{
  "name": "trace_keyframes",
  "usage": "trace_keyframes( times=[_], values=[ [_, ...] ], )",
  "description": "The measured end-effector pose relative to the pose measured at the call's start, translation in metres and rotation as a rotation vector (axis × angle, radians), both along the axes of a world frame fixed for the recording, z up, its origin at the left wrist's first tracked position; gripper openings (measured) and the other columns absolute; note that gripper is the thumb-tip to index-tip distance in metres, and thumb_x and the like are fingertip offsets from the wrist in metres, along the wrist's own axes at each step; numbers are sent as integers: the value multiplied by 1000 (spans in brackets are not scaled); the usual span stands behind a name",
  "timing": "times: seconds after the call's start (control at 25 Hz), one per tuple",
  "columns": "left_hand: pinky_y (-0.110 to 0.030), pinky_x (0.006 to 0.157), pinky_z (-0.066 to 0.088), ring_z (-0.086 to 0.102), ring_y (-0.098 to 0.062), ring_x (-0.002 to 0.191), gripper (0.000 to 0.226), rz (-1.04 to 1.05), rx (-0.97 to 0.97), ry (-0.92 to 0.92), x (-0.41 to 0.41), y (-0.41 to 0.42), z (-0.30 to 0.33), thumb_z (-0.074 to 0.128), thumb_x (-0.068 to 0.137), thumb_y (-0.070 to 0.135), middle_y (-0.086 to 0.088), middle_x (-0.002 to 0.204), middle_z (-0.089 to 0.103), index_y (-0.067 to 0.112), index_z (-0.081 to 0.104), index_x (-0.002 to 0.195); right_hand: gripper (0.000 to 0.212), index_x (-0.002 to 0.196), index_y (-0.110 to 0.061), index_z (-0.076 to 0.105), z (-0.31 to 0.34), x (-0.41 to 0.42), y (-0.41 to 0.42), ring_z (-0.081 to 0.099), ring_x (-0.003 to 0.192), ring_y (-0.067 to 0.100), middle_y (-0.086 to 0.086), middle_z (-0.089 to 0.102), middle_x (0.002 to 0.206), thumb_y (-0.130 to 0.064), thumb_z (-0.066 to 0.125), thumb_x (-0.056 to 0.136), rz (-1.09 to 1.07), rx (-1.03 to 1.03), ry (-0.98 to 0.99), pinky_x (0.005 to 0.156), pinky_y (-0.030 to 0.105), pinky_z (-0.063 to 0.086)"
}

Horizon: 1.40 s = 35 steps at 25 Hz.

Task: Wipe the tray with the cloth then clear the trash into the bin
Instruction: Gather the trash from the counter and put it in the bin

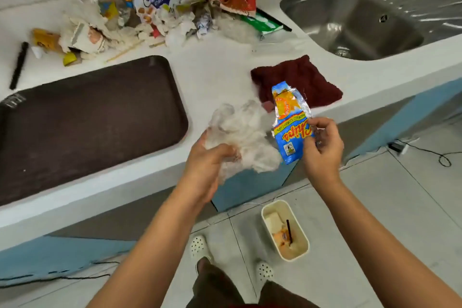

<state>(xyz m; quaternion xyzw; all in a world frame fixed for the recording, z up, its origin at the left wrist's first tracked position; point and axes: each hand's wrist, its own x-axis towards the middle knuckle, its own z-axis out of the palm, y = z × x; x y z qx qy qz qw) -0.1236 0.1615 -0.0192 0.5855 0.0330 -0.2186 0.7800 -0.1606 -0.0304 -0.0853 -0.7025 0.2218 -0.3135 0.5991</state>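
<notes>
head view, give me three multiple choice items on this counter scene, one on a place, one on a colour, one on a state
1. Where does the cloth lie?
A. in the sink
B. on the counter between tray and sink
C. on the tray

2. What colour is the tray?
A. dark brown
B. white
C. green

3. What does the right hand hold?
A. nothing
B. the cloth
C. a blue chip wrapper

Answers: B, the cloth rests flat on the counter beside the sink; A, the tray's surface is dark brown; C, fingers pinch the blue chip wrapper.

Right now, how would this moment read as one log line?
left hand: grips clear plastic | right hand: pinches blue wrapper | bin: on floor
</notes>
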Motion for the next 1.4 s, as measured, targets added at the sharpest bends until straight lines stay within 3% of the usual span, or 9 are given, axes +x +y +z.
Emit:
trace_keyframes(
  times=[0.12,0.2,0.44,0.64,0.76,0.92,1.12,1.28,1.4],
  values=[
    [-32,74,53,65,-16,75,40,-106,102,110,-44,-28,-49,58,58,-5,-1,79,69,15,60,93,38,85,-28,53,-42,-49,-22,56,76,11,0,59,84,3,39,68,-41,81,41,62,20,47],
    [-32,78,53,65,-21,85,40,-143,238,200,-65,-36,-87,60,68,-12,-4,90,68,18,60,95,35,82,-26,54,-79,-81,-29,59,75,4,-6,62,82,5,41,72,-71,158,134,62,16,49],
    [-33,78,51,62,-29,93,36,-220,495,413,-84,-53,-181,54,77,-11,-12,102,64,12,58,105,32,82,-16,55,-199,-146,-48,55,81,24,12,59,88,15,47,78,-166,339,707,61,20,46],
    [-41,86,51,62,-30,99,59,-325,647,427,-74,-81,-246,60,52,15,-15,114,62,14,53,111,32,69,-15,56,-275,-177,-47,53,70,26,12,59,79,16,53,77,-132,471,965,41,13,40],
    [-44,89,52,61,-32,100,56,-352,658,453,-71,-97,-290,60,52,18,-13,111,62,18,51,108,24,74,-11,57,-312,-178,-53,54,74,27,14,60,84,12,53,79,-197,572,1033,49,23,39],
    [-44,90,49,61,-31,96,43,-336,591,543,-68,-111,-345,66,62,7,-11,101,64,16,58,103,19,91,-9,60,-357,-175,-59,56,83,25,12,61,98,7,53,83,-228,658,1094,46,21,42],
    [-30,69,49,60,-20,78,32,-302,506,649,-59,-128,-421,51,81,-12,-9,93,64,16,58,96,26,103,-12,63,-418,-172,-61,56,84,21,7,59,108,1,51,85,-196,682,1176,40,14,44],
    [-35,80,50,60,-33,106,48,-316,572,702,-62,-137,-480,59,78,-5,-18,122,59,5,48,124,27,109,-10,63,-457,-166,-61,55,84,24,13,61,109,-2,52,86,-267,808,1162,52,26,46],
    [-34,79,52,57,-32,109,51,-313,617,685,-64,-147,-516,60,81,-2,-15,125,55,3,43,129,30,118,-9,60,-481,-161,-57,55,84,24,14,61,105,-7,52,89,-269,868,1158,55,27,45]
  ],
)
